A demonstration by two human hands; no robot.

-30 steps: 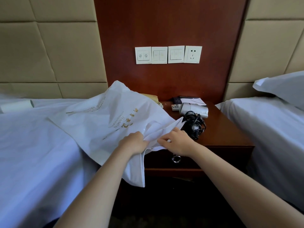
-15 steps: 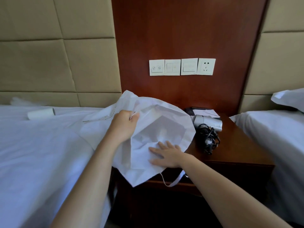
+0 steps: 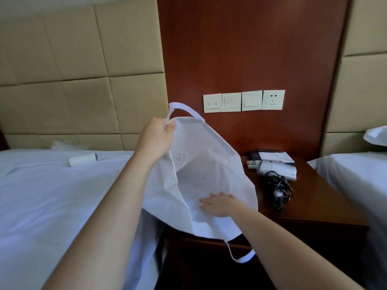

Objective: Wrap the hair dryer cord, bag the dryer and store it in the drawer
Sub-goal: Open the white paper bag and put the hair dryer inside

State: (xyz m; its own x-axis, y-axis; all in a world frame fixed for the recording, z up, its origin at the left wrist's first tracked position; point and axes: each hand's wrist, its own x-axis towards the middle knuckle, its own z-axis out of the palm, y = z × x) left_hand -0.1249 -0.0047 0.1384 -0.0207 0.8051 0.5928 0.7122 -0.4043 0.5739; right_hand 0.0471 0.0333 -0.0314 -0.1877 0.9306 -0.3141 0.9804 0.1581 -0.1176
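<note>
A dark reddish wood panel (image 3: 251, 49) runs up the wall. To the left of the panel (image 3: 73, 70) and to the right of it (image 3: 366, 91), the wall is covered in tan padded squares. Low on the panel sits a row of cream switch plates (image 3: 232, 102), with a socket (image 3: 273, 99) at the row's right end. Below the panel stands a dark wood nightstand (image 3: 314, 197). A white-sheeted bed (image 3: 52, 195) lies left of the panel. Another bed (image 3: 356, 176) lies right of it, with a white pillow (image 3: 377, 135) at its head. The light is soft and even.

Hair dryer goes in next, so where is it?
Head view: white hair dryer lies on the wooden nightstand, right of the white fabric bag, behind its black cord.
</note>
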